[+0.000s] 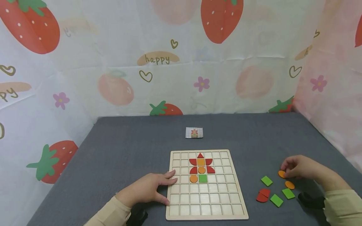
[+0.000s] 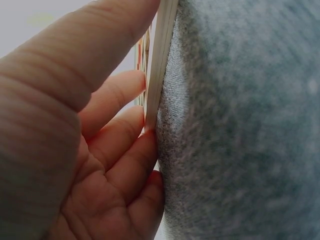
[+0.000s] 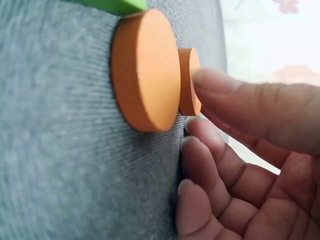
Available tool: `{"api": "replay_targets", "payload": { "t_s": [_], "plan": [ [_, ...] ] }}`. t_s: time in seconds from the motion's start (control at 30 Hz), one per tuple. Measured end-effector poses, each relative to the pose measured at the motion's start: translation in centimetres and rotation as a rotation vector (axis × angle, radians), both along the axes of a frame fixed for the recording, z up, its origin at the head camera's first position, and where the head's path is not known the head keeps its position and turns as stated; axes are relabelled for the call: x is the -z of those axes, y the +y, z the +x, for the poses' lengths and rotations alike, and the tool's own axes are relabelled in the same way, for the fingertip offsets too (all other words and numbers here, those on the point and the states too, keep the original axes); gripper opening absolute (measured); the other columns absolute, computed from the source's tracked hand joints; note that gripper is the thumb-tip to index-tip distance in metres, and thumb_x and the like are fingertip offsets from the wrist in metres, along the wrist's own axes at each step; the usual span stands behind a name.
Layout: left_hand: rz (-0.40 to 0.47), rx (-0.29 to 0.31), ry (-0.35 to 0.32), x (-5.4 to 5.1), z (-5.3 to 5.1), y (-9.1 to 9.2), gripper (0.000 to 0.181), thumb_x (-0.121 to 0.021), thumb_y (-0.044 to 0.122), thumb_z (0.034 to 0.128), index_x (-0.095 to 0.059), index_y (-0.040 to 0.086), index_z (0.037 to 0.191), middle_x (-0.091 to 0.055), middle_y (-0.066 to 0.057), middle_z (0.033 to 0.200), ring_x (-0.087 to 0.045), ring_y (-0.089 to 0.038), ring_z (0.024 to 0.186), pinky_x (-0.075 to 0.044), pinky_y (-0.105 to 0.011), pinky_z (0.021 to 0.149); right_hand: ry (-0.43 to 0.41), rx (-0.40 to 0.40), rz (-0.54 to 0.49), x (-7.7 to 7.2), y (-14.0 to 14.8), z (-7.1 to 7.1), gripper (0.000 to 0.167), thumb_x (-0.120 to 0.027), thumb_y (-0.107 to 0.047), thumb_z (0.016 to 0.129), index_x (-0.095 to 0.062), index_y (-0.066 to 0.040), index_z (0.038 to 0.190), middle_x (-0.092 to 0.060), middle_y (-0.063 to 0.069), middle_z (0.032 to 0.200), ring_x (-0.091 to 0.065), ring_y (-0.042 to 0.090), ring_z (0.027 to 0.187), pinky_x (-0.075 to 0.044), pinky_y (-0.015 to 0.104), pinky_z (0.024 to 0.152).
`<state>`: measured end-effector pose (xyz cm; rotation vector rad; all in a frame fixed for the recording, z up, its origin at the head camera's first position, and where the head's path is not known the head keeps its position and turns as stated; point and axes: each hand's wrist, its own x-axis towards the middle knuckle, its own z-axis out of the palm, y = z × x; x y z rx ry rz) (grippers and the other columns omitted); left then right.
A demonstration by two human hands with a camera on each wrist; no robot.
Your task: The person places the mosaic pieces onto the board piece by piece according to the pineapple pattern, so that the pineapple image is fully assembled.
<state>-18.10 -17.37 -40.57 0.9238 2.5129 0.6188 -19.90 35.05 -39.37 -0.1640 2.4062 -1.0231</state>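
A wooden grid board (image 1: 237,188) lies on the table, carrying a figure of red, orange and green pieces. My left hand (image 1: 150,188) rests along its left edge, fingers spread and fairly straight; the left wrist view shows fingertips against the board's side (image 2: 161,60). To the right of the board, my right hand (image 1: 306,171) has its thumb and index finger at an orange round piece (image 1: 281,174), which still lies on the cloth. In the right wrist view the thumb presses on that disc (image 3: 189,82); the index fingertip is hidden. A second orange disc (image 3: 147,75) lies beside it.
Near my right hand lie several green squares (image 1: 276,200) and two red quarter-round pieces (image 1: 263,195). A small pattern card (image 1: 194,132) sits behind the board. Grey cloth (image 1: 127,144) covers the table, and a strawberry-print curtain (image 1: 175,84) hangs around its back and sides.
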Motion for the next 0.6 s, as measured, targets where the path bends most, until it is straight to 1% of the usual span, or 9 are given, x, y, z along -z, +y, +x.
{"api": "replay_targets", "payload": {
  "t_s": [0.13,0.27,0.43,0.6],
  "plan": [
    [-0.007,-0.001,0.007,0.0,0.0,0.0,0.078,-0.073,0.051,0.0658,-0.047,0.024,0.134,-0.033,0.005,0.145,-0.038,-0.015,0.129,-0.035,-0.038,0.101,0.020,-0.058,-0.019,0.1,-0.3,0.0,0.020,-0.069,-0.013,0.079,-0.057,0.001,0.088,-0.055,0.001,0.072,-0.048,0.009,0.058,-0.039,0.024,0.050],
    [0.001,0.004,0.010,0.0,0.0,0.0,0.078,-0.072,0.051,0.0657,-0.047,0.024,0.134,-0.034,0.005,0.145,-0.038,-0.015,0.128,-0.035,-0.038,0.101,0.027,-0.105,-0.034,0.0,-0.6,-0.1,0.020,-0.070,-0.010,0.078,-0.055,0.002,0.083,-0.055,0.002,0.072,-0.049,0.009,0.059,-0.040,0.023,0.052],
    [0.006,0.008,0.020,0.1,0.0,-0.1,0.078,-0.073,0.051,0.0655,-0.048,0.024,0.134,-0.034,0.005,0.144,-0.038,-0.015,0.128,-0.035,-0.037,0.101,0.033,-0.128,-0.052,-0.1,-1.0,-0.2,0.018,-0.069,-0.008,0.077,-0.055,0.003,0.081,-0.055,0.003,0.072,-0.050,0.009,0.062,-0.043,0.024,0.055],
    [0.006,0.008,0.022,0.1,0.0,-0.1,0.077,-0.073,0.051,0.0656,-0.048,0.024,0.134,-0.034,0.005,0.144,-0.038,-0.014,0.128,-0.035,-0.036,0.101,0.045,-0.130,-0.048,-0.3,-1.4,-0.1,0.016,-0.067,-0.009,0.079,-0.057,0.003,0.081,-0.054,0.001,0.072,-0.047,0.008,0.061,-0.040,0.022,0.055]
  ]
}}
